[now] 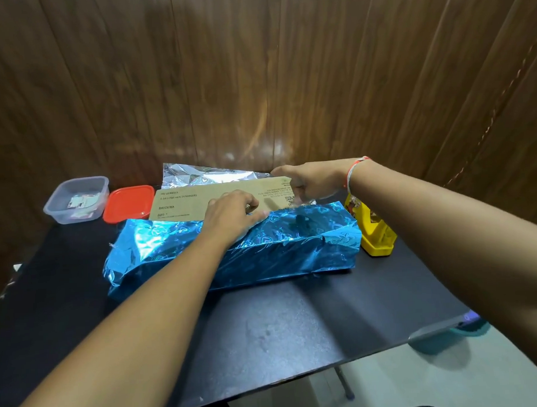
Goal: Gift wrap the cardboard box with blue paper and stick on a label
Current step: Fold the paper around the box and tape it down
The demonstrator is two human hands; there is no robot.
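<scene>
A flat cardboard box [182,203] with printed text lies on the black table [265,331]. Shiny blue paper [159,246] with heart patterns covers its near side and part of its top. The paper's silver underside [205,175] sticks up behind the box. My left hand [234,216] presses down on the blue paper's edge on top of the box. At the box's far right end, my right hand [312,180] grips the silver part of the paper, with a thread band on its wrist.
A clear plastic tub [77,199] with small label stickers inside stands at the back left. Its red lid [128,203] lies beside it. A yellow tape dispenser [374,230] sits right of the box. Wooden panelling rises behind the table.
</scene>
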